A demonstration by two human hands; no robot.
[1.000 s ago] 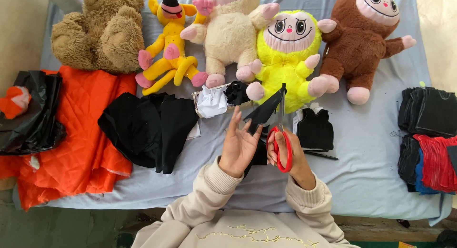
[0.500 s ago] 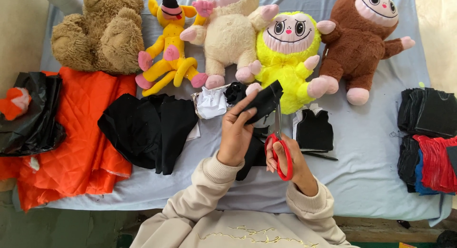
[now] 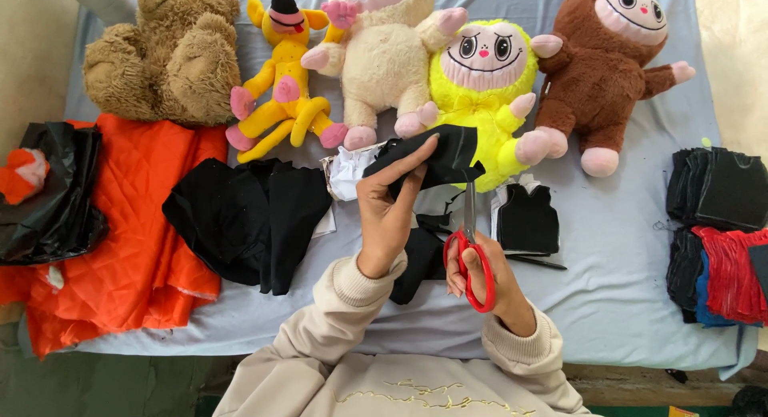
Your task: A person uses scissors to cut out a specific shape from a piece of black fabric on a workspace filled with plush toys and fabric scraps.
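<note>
Black felt piece [image 3: 436, 157], pinched in the left hand [image 3: 390, 213] below the yellow plush doll [image 3: 480, 81], meets red-handled scissors [image 3: 470, 249] gripped by the right hand [image 3: 484, 277], the cut apparently only begun.

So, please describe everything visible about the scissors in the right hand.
The scissors have red plastic loop handles and slim grey metal blades. The right hand grips the handles, and the blades point up, away from the person, meeting the lower edge of the black fabric piece that the left hand holds up.
</note>
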